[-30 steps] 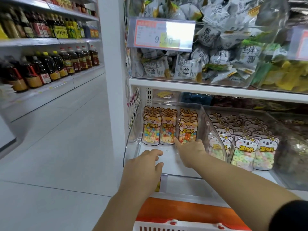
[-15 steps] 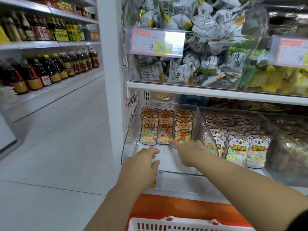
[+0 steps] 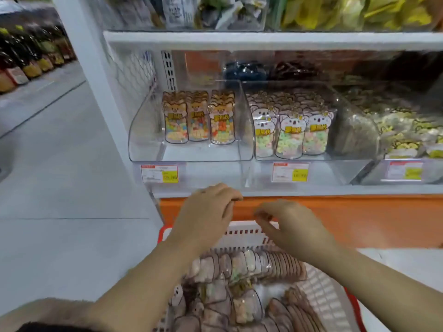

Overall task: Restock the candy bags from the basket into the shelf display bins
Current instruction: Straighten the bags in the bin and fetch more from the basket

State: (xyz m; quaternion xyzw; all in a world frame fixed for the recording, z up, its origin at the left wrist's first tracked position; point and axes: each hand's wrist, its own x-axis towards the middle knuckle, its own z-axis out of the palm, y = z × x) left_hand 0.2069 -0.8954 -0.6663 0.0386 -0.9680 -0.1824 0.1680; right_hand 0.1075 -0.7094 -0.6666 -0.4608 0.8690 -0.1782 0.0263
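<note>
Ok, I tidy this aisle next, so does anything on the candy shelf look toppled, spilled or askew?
Nothing stands out. The orange-topped bags in the left bin and the white-topped bags in the next bin stand upright in rows; the left bin is filled only at the back.

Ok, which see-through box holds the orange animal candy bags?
Find the orange panel below the shelves. Just above it, take the leftmost clear bin, beside the white post. Its bags have orange animal faces and its front floor is bare, while those in the neighbour bin have white faces.
</note>
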